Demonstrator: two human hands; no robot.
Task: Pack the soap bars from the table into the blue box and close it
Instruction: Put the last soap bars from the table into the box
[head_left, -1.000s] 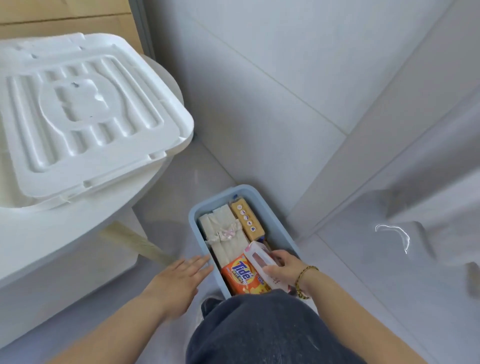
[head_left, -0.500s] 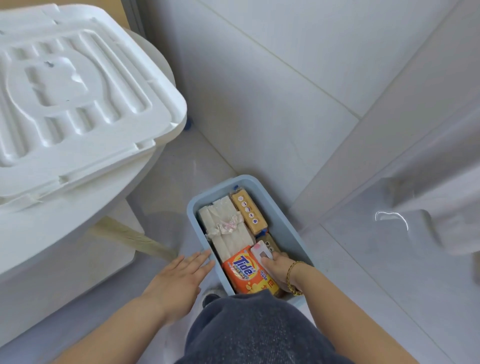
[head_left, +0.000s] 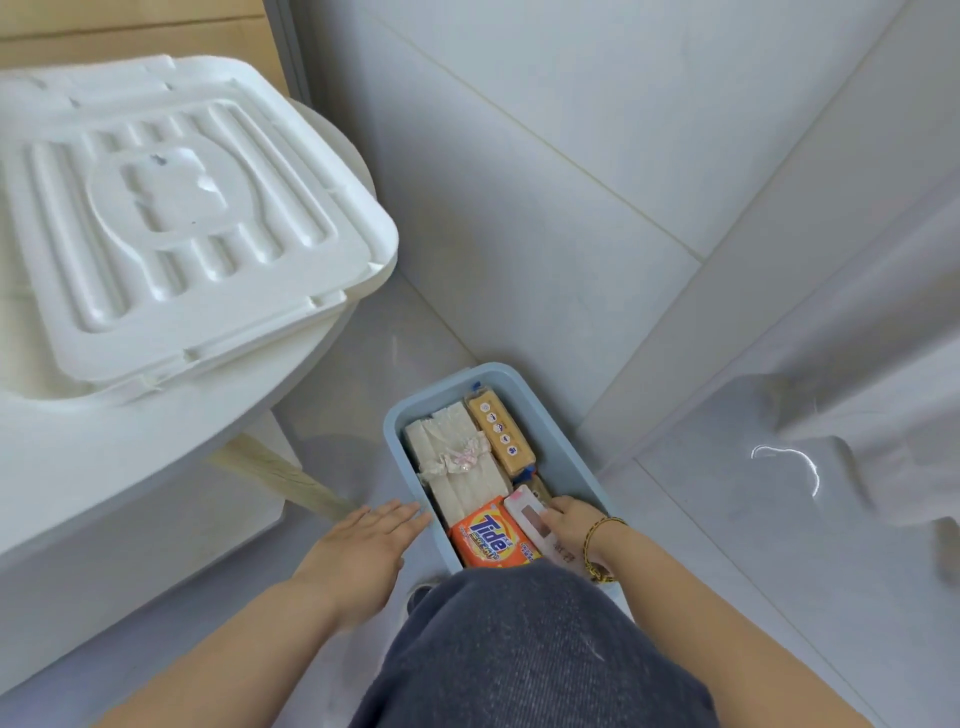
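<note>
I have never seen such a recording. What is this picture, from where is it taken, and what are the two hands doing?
There is no machine here: a person works with bare hands. The one picture comes from a camera worn on the person's head, looking down, so you see both arms and a knee. The blue box stands open on the floor. Inside it lie a cream pack, a tan bar and an orange Tide bar. The right hand holds a white bar inside the box, beside the Tide bar. The left hand, fingers straight, rests against the box's outer wall. At the upper left, a white lid lies on a white table.
</note>
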